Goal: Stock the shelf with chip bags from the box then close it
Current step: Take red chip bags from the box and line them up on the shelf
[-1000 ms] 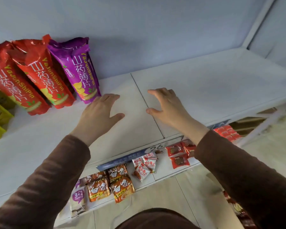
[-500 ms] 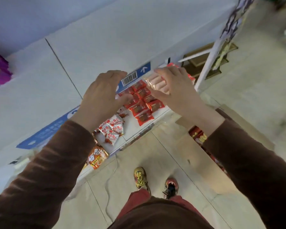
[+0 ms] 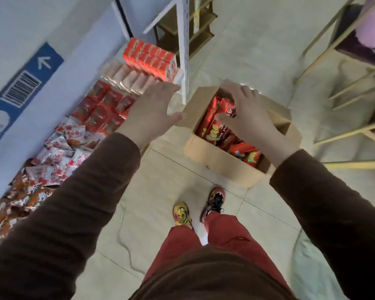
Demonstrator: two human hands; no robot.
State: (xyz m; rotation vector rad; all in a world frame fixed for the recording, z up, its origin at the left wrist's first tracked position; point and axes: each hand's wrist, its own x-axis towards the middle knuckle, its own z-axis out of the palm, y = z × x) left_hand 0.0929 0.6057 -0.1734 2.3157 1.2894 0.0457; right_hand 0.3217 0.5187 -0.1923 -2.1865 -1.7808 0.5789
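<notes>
An open cardboard box (image 3: 217, 164) stands on the tiled floor just ahead of my feet. Several red chip bags (image 3: 217, 131) lie inside it. My right hand (image 3: 247, 114) hovers over the box, fingers spread and curved, holding nothing. My left hand (image 3: 152, 113) is stretched out to the left of the box, fingers apart and empty, in front of the lower shelf. The white upper shelf (image 3: 52, 27) with its blue label strip (image 3: 20, 92) fills the top left; the chip bags stocked on it are out of view.
The lower shelf at left holds red snack packs (image 3: 102, 109), white-and-red packets (image 3: 61, 152) and red cartons (image 3: 149, 59). A white shelf upright (image 3: 183, 61) stands just left of the box. Wooden racks (image 3: 351, 87) stand at right. My shoes (image 3: 199, 206) are on the floor.
My view swung down from the shelf top to the floor. Both hands left the shelf and moved down and right toward the box, which has come into view.
</notes>
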